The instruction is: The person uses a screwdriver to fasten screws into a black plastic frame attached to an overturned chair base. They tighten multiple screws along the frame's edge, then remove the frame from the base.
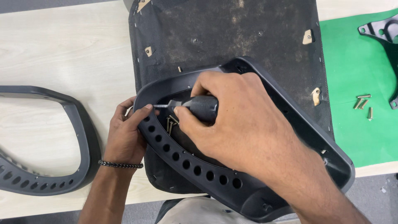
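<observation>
We drove a screw into the grey armrest frame with a screwdriver.

Our right hand (244, 124) was closed around the black ribbed screwdriver (199, 107), its tip pressed against the inner wall of the dark grey armrest frame (232, 191). Our left hand (126, 132) was clamped on the frame's left rim, thumb beside the tip. The frame lay on the upturned black seat base (232, 37) on the pale table (66, 54). A few loose screws (171, 123) sat inside the frame; a second armrest frame (78, 137) lay well apart to the left, more screws (362, 103) on the green mat (356, 62).
</observation>
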